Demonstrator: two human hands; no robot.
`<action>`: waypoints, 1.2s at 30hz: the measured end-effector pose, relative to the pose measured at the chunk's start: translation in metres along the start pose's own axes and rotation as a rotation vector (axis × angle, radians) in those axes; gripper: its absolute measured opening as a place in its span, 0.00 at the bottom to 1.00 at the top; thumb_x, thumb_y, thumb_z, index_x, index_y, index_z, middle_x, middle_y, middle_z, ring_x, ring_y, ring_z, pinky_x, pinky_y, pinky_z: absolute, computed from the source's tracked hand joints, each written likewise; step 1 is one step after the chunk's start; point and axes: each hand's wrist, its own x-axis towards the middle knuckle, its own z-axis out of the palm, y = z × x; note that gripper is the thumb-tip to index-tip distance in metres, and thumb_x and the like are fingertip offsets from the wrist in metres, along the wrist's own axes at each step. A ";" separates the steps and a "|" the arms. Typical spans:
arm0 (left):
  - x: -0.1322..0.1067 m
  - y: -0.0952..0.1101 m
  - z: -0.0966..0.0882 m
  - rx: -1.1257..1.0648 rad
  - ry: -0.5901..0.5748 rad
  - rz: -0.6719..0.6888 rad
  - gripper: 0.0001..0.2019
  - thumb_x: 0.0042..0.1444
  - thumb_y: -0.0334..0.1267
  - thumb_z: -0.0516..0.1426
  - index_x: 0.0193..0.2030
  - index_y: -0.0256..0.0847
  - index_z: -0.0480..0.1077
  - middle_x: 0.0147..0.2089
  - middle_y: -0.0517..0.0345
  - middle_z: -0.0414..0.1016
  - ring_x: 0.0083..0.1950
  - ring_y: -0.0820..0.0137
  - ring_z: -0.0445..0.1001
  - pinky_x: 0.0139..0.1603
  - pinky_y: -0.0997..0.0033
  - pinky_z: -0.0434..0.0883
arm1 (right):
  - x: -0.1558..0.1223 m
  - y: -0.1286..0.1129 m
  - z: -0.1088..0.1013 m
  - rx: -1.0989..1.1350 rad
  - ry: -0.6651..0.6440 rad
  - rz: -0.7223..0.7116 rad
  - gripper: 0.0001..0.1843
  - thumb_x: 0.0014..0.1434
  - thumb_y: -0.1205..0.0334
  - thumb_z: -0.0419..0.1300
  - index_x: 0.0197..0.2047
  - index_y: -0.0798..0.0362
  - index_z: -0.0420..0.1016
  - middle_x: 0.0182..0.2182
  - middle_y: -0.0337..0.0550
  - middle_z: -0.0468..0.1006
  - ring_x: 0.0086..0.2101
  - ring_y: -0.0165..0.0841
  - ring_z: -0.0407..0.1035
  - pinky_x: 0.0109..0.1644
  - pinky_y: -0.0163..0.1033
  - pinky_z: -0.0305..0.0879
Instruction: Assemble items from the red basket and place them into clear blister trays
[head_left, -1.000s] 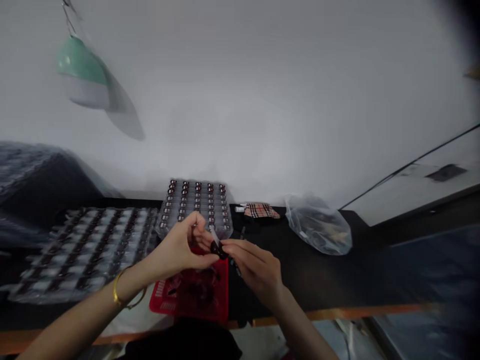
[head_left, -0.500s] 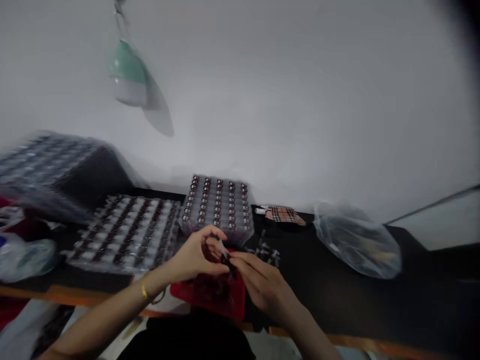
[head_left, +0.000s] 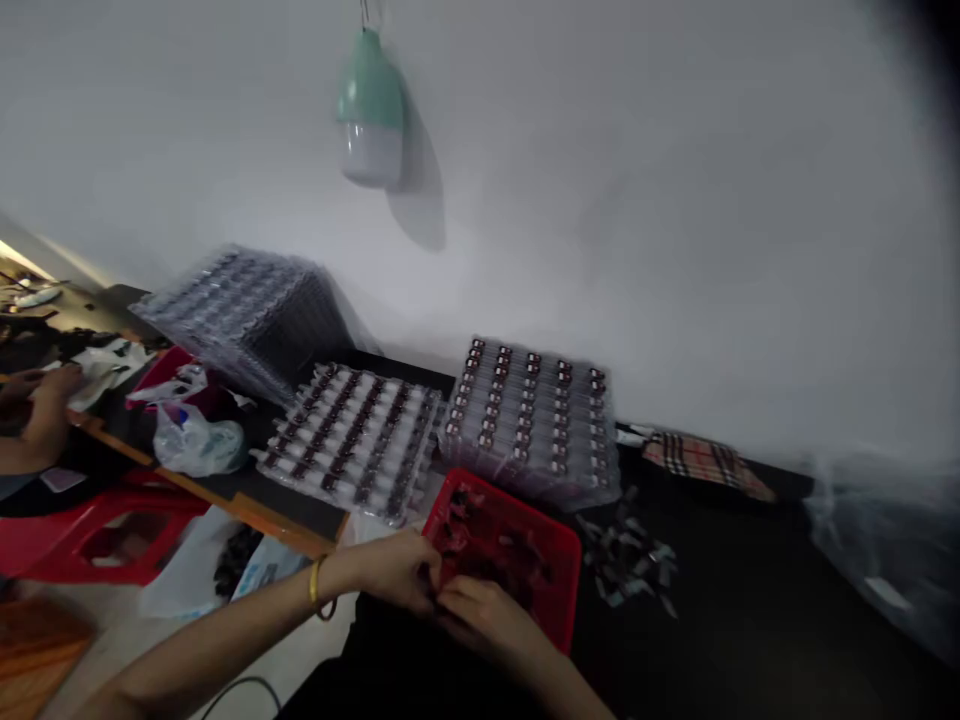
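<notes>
My left hand (head_left: 397, 570), with a gold bracelet at the wrist, and my right hand (head_left: 480, 615) meet at the near edge of a red tray (head_left: 559, 560) holding small dark parts. Both hands have their fingers curled and pinched together, fingertips touching; what they grip is too small and blurred to name. Beyond the tray lie two clear blister trays (head_left: 352, 435) (head_left: 536, 415) filled with rows of small dark-and-white pieces. A heap of small grey parts (head_left: 630, 565) lies on the black table right of the red tray.
A stack of clear trays (head_left: 240, 310) leans at the back left. A white plastic bag (head_left: 196, 445), a red stool (head_left: 112, 525) and another person's hand (head_left: 41, 415) are at the left. A checked pouch (head_left: 701, 460) and a clear bag (head_left: 892, 560) lie right. A green lamp (head_left: 369, 105) hangs on the wall.
The view has swung left and my hands have dropped from above the table to the near edge of the red tray. The left neighbour's hand and red stool have come into view.
</notes>
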 end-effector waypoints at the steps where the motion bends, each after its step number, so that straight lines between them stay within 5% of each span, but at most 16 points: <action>1: -0.003 -0.003 0.000 0.021 -0.004 -0.001 0.07 0.37 0.27 0.65 0.27 0.36 0.74 0.23 0.64 0.73 0.27 0.75 0.67 0.27 0.78 0.61 | 0.005 0.001 0.007 -0.008 -0.009 -0.018 0.12 0.65 0.62 0.54 0.42 0.55 0.78 0.36 0.47 0.81 0.34 0.35 0.76 0.38 0.34 0.72; 6: -0.012 -0.014 -0.019 0.171 -0.002 -0.086 0.12 0.34 0.28 0.67 0.29 0.38 0.74 0.23 0.66 0.74 0.24 0.76 0.69 0.24 0.80 0.63 | 0.030 0.000 0.011 0.098 0.012 -0.008 0.13 0.65 0.61 0.57 0.50 0.52 0.77 0.43 0.47 0.81 0.41 0.35 0.77 0.46 0.34 0.73; 9: -0.011 -0.029 -0.066 0.364 0.182 -0.134 0.11 0.39 0.31 0.65 0.33 0.40 0.75 0.30 0.62 0.78 0.31 0.72 0.75 0.32 0.79 0.68 | 0.032 0.009 0.002 0.191 0.127 0.176 0.27 0.64 0.55 0.59 0.64 0.47 0.64 0.61 0.50 0.69 0.56 0.38 0.68 0.59 0.39 0.67; 11: -0.005 -0.046 -0.104 0.447 0.313 -0.184 0.07 0.47 0.32 0.60 0.36 0.38 0.74 0.36 0.54 0.79 0.38 0.66 0.76 0.41 0.72 0.70 | 0.023 0.024 0.006 0.186 0.235 0.351 0.29 0.64 0.56 0.58 0.67 0.46 0.59 0.64 0.50 0.64 0.60 0.39 0.64 0.63 0.44 0.63; 14: 0.013 -0.077 -0.149 0.537 0.433 -0.218 0.09 0.53 0.34 0.55 0.41 0.35 0.72 0.43 0.44 0.77 0.46 0.59 0.74 0.51 0.62 0.68 | -0.009 0.052 0.028 0.110 0.298 0.594 0.21 0.65 0.64 0.54 0.61 0.48 0.69 0.58 0.50 0.72 0.56 0.38 0.69 0.62 0.46 0.66; 16: 0.025 -0.095 -0.162 0.574 0.452 -0.212 0.10 0.54 0.35 0.53 0.41 0.35 0.71 0.44 0.42 0.76 0.46 0.58 0.73 0.52 0.58 0.68 | -0.040 0.069 0.044 0.056 0.289 0.762 0.19 0.63 0.67 0.53 0.56 0.51 0.74 0.54 0.51 0.75 0.53 0.39 0.71 0.60 0.47 0.67; 23: 0.033 -0.117 -0.171 0.678 0.409 -0.115 0.11 0.59 0.40 0.51 0.36 0.37 0.71 0.39 0.50 0.78 0.46 0.58 0.71 0.53 0.57 0.68 | -0.122 0.080 0.065 -0.004 0.347 1.148 0.14 0.61 0.69 0.54 0.45 0.54 0.79 0.45 0.53 0.78 0.46 0.40 0.74 0.54 0.43 0.69; 28: 0.028 -0.117 -0.171 0.873 0.351 -0.057 0.15 0.64 0.41 0.47 0.40 0.36 0.72 0.44 0.51 0.79 0.48 0.62 0.71 0.54 0.61 0.68 | -0.128 0.089 0.074 -0.066 0.499 1.306 0.28 0.59 0.73 0.50 0.63 0.55 0.64 0.53 0.59 0.71 0.51 0.45 0.69 0.57 0.53 0.65; 33: 0.026 -0.110 -0.166 0.982 0.307 -0.063 0.21 0.66 0.40 0.43 0.41 0.32 0.75 0.48 0.44 0.78 0.49 0.60 0.71 0.56 0.61 0.68 | -0.126 0.117 0.071 -0.014 0.531 1.239 0.34 0.56 0.75 0.49 0.66 0.55 0.55 0.51 0.51 0.75 0.47 0.37 0.73 0.52 0.43 0.70; 36: 0.021 -0.098 -0.161 1.023 0.354 -0.081 0.20 0.66 0.39 0.44 0.43 0.32 0.75 0.49 0.43 0.77 0.49 0.60 0.71 0.56 0.60 0.68 | -0.124 0.123 0.059 -0.039 0.534 1.199 0.31 0.60 0.72 0.50 0.67 0.58 0.55 0.55 0.57 0.70 0.54 0.41 0.67 0.58 0.48 0.65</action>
